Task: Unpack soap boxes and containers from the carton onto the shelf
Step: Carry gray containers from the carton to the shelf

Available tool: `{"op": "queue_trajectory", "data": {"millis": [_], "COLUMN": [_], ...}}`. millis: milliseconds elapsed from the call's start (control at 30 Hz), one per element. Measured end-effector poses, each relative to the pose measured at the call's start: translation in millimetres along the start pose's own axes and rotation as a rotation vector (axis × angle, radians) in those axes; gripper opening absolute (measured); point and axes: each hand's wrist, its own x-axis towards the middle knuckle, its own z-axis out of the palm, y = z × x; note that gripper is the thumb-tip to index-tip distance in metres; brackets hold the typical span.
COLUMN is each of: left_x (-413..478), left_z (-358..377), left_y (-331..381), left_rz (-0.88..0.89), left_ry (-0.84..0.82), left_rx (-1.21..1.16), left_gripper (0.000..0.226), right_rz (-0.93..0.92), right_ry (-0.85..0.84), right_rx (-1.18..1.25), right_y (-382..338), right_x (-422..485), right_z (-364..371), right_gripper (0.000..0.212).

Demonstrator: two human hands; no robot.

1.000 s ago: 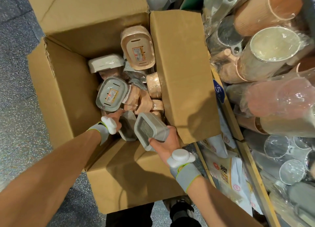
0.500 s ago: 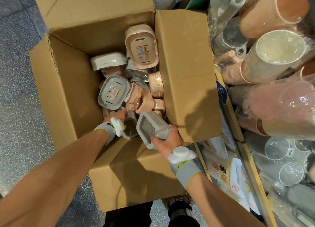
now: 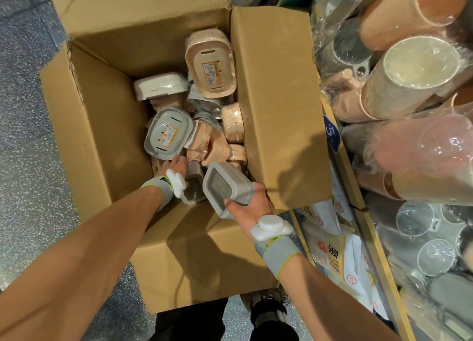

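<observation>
Speckled floor (image 3: 30, 161), open carton (image 3: 276, 110) beside shelf (image 3: 358, 205) of wrapped cups (image 3: 422, 67). Right hand (image 3: 249, 207) grips grey soap box (image 3: 227, 187) above carton; left hand (image 3: 175, 166) low inside, grasp indiscernible.

L hand (image 3: 176, 167) fingers (image 3: 176, 161) half under labelled grey box (image 3: 167, 136)
</observation>
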Motion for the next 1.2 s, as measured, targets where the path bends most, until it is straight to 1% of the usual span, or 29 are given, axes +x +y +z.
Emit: {"op": "queue_trajectory", "data": {"millis": [67,167,233,333,400,500,600,667,733,800,867,900,1000,1067,1133,1200], "left_x": [1.6,0.9,1.6,3.1,1.6,-9.9,-27.5,-40.5,-44.6,-52.3,-56.9,-58.6,-78.6,-100.5,-108.6,-128.7], "left_z": [-1.8,3.1,8.5,10.1,6.5,-1.1,-8.1,-12.5,-18.8,-25.5,-33.6,-35.4,-43.5,-46.5,-48.5,-55.1], "left_y": [-1.6,0.6,3.2,2.3,-0.3,-0.5,-3.6,-6.3,-7.9,-1.3,3.0,3.5,9.9,16.4,20.1,30.4], "left_rz": [-0.026,-0.019,-0.012,-0.037,-0.034,-0.033,-0.035,-0.020,-0.025,-0.055,-0.093,-0.114,-0.076,-0.030,-0.029,-0.015], "left_ry": [-0.011,0.033,0.051,0.014,0.025,0.051,0.153,0.191,0.217,0.216,0.210,0.213,0.232,0.234,0.257,0.246], "left_rx": [0.033,0.075,0.022,-0.103,-0.139,-0.200,-0.208,-0.205,-0.256,-0.320,-0.377,-0.390,-0.367,-0.352,-0.364,-0.409], "left_gripper": [0.057,0.051,0.046,0.026,0.022,0.033,0.053,0.062,0.068,0.064,0.045,0.042,0.068,0.071,0.073,0.075], "right_rz": [-0.005,-0.012,-0.009,-0.008,-0.008,0.008,0.030,0.024,-0.013,-0.044,-0.050,-0.039,-0.025,-0.023,-0.031,-0.047], "right_ry": [-0.007,-0.019,-0.028,-0.041,-0.053,-0.060,-0.048,-0.044,-0.017,0.006,0.024,0.039,0.050,0.034,0.030,0.032], "right_rx": [0.004,0.014,0.007,0.005,0.006,0.030,0.126,0.203,0.218,0.216,0.249,0.283,0.381,0.448,0.476,0.514], "right_y": [0.4,0.4,0.7,2.6,2.6,2.6,2.3,2.0,4.0,6.9,7.1,8.6,15.3,19.9,23.0,25.8], "right_x": [-0.7,-1.2,-1.9,-0.1,1.1,2.2,-2.0,-8.5,-10.7,-14.3,-15.7,-16.3,-29.9,-43.3,-50.2,-68.6], "right_z": [-1.2,-4.2,-5.0,-4.2,-3.8,-2.8,-3.3,-8.4,-14.7,-22.4,-27.4,-29.7,-45.5,-57.0,-63.3,-77.5], "right_gripper": [0.062,0.061,0.059,0.057,0.059,0.062,0.062,0.059,0.053,0.046,0.046,0.048,0.059,0.066,0.068,0.069]}}
